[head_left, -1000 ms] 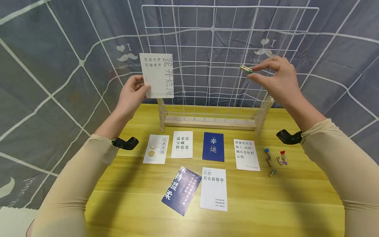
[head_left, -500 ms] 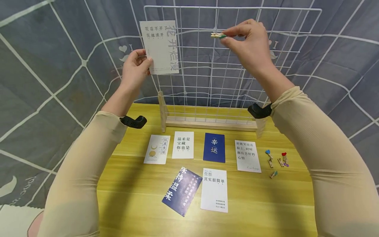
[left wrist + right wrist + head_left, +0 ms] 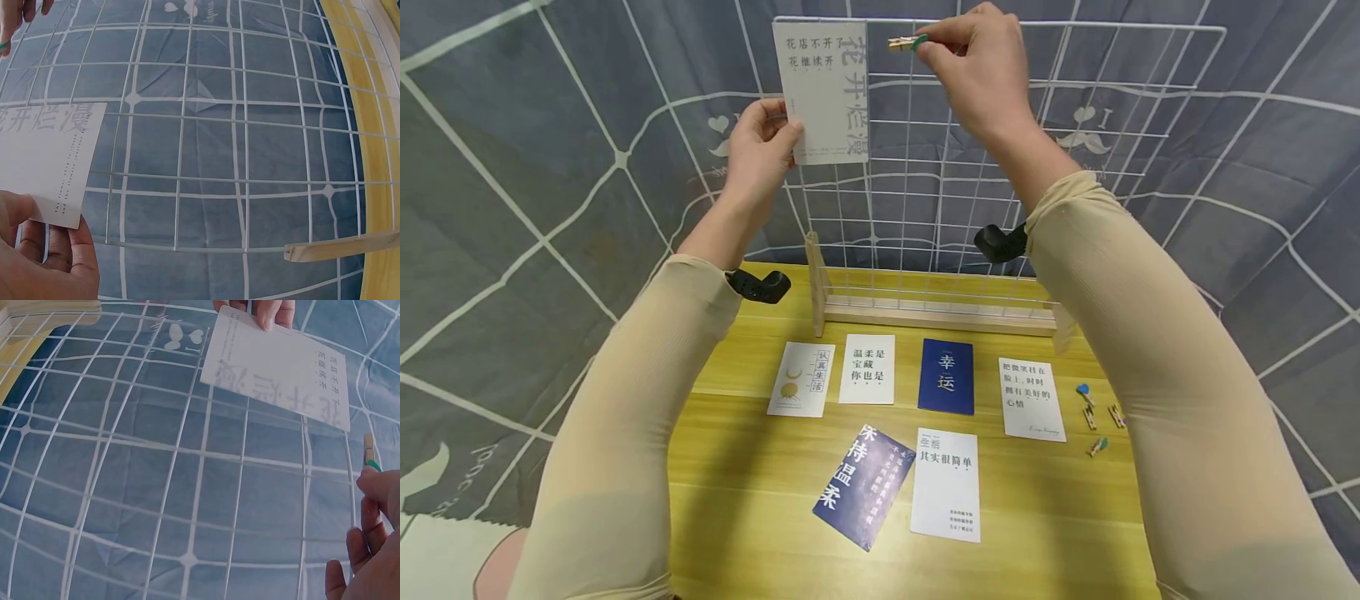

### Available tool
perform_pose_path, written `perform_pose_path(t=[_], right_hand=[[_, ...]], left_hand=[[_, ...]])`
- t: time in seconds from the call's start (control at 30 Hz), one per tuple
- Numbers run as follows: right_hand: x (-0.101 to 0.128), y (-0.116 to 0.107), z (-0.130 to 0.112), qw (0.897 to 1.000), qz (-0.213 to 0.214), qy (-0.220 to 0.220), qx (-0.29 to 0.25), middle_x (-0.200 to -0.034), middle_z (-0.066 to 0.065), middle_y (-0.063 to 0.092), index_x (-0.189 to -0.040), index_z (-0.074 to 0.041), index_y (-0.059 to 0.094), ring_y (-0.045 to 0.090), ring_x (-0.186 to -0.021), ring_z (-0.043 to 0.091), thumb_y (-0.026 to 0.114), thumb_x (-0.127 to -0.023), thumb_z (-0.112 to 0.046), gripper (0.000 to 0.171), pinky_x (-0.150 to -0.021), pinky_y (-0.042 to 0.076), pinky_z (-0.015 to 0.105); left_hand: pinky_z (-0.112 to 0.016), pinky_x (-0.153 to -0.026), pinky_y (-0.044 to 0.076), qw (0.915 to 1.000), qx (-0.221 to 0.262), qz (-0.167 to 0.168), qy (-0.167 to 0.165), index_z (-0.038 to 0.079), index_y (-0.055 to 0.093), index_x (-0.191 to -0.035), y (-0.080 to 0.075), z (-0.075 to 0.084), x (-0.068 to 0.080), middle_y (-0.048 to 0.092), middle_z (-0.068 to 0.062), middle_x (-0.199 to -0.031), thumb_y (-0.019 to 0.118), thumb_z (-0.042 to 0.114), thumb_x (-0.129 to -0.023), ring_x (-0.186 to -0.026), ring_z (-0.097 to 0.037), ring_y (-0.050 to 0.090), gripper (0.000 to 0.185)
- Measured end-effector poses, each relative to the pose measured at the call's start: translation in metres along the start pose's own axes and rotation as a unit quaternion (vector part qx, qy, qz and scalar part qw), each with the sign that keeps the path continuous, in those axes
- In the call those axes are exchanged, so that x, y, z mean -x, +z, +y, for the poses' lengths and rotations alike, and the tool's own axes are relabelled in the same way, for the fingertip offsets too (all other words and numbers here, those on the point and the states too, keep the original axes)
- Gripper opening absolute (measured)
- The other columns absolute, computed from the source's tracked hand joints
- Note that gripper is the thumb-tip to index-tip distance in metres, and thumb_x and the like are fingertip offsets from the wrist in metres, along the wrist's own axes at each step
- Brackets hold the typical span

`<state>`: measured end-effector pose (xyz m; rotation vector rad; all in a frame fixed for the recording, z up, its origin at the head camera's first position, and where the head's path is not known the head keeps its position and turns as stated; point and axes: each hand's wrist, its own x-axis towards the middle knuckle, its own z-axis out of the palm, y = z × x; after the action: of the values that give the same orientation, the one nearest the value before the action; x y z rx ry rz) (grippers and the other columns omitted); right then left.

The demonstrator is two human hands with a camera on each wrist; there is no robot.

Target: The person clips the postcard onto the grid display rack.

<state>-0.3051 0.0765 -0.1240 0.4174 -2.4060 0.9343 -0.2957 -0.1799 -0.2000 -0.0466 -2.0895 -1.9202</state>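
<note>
Fingers of the left hand (image 3: 763, 140) grasp a white card (image 3: 824, 96) at its left edge, towards the lower corner; the left wrist view shows the thumb laid on the printed face and the other fingers behind. The card is upright, flat and unfolded, with two short lines of dark characters at the upper left, large grey characters running down the right edge, and very small print along the bottom. Nearly all of it stands above and to the right of the fingers.

Thumb and forefinger of the right hand (image 3: 987, 65) pinch a small wooden clip (image 3: 901, 44) by its green end. The clip is pale, slim and roughly level, its bare wooden end pointing towards the card. It sits just beyond the fingertips, near the card's upper right corner and apart from it.

Both card and clip are before the upper part of a white wire grid (image 3: 1112, 26), the card at its left side; whether the card touches the wires I cannot tell. Below, on the yellow desk (image 3: 1037, 508), lie six other cards (image 3: 946, 377) and some loose clips (image 3: 1089, 417).
</note>
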Motion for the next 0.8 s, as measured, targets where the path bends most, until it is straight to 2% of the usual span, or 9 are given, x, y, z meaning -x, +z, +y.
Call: perform_pose_path(t=[0.07, 0.17, 0.37, 0.53, 0.63, 0.8], right_hand=[[-0.002, 0.003, -0.004, 1.000, 0.001, 0.013, 0.018, -0.089, -0.021, 0.040, -0.126, -0.023, 0.075, 0.029, -0.090, -0.006, 0.061, -0.104, -0.034, 0.029, -0.094, 0.029, 0.017], [-0.005, 0.008, -0.008, 0.998, 0.005, 0.030, 0.050, -0.099, -0.020, 0.045, -0.127, -0.026, 0.074, 0.031, -0.099, -0.004, 0.059, -0.104, -0.039, 0.031, -0.093, 0.032, 0.019], [-0.012, 0.015, -0.016, 0.997, 0.018, 0.059, 0.055, -0.122, -0.012, 0.057, -0.127, -0.027, 0.075, 0.035, -0.114, 0.003, 0.063, -0.102, -0.043, 0.032, -0.104, 0.027, 0.025], [-0.014, 0.020, -0.019, 0.995, 0.020, 0.075, 0.068, -0.142, -0.011, 0.054, -0.127, -0.027, 0.075, 0.036, -0.125, 0.007, 0.063, -0.102, -0.043, 0.032, -0.106, 0.025, 0.026], [-0.014, 0.022, -0.019, 0.994, 0.025, 0.080, 0.063, -0.143, -0.012, 0.052, -0.125, -0.026, 0.076, 0.036, -0.126, 0.007, 0.063, -0.101, -0.043, 0.032, -0.104, 0.024, 0.026], [-0.014, 0.026, -0.022, 0.995, 0.034, 0.084, 0.045, -0.128, -0.012, 0.057, -0.122, -0.025, 0.077, 0.036, -0.118, 0.005, 0.065, -0.101, -0.042, 0.030, -0.101, 0.026, 0.025]], left_hand=[[-0.028, -0.078, 0.042, 1.0000, -0.001, -0.001, 0.001, 0.017, 0.057, -0.132, 0.001, 0.000, -0.001, 0.059, 0.000, -0.117, 0.058, 0.017, -0.105, -0.097, -0.014, 0.054, 0.026], [-0.028, -0.078, 0.043, 1.0000, 0.006, -0.002, 0.000, 0.017, 0.057, -0.132, 0.002, 0.001, -0.002, 0.059, 0.000, -0.117, 0.057, 0.017, -0.106, -0.099, -0.014, 0.055, 0.026], [-0.027, -0.079, 0.044, 0.9999, 0.014, 0.002, -0.002, 0.016, 0.058, -0.130, 0.004, 0.000, -0.005, 0.060, -0.001, -0.115, 0.058, 0.016, -0.105, -0.100, -0.014, 0.056, 0.025], [-0.028, -0.081, 0.044, 1.0000, 0.006, 0.006, 0.000, 0.016, 0.058, -0.131, 0.004, -0.001, -0.007, 0.059, 0.000, -0.115, 0.057, 0.016, -0.106, -0.100, -0.013, 0.056, 0.025], [-0.027, -0.079, 0.044, 0.9999, 0.010, 0.010, -0.002, 0.016, 0.058, -0.130, 0.005, -0.001, -0.007, 0.060, 0.000, -0.115, 0.057, 0.015, -0.106, -0.098, -0.013, 0.056, 0.024], [-0.026, -0.077, 0.043, 0.9997, 0.023, 0.012, -0.004, 0.015, 0.059, -0.128, 0.006, 0.000, -0.008, 0.060, -0.001, -0.114, 0.058, 0.013, -0.105, -0.096, -0.013, 0.055, 0.023]])
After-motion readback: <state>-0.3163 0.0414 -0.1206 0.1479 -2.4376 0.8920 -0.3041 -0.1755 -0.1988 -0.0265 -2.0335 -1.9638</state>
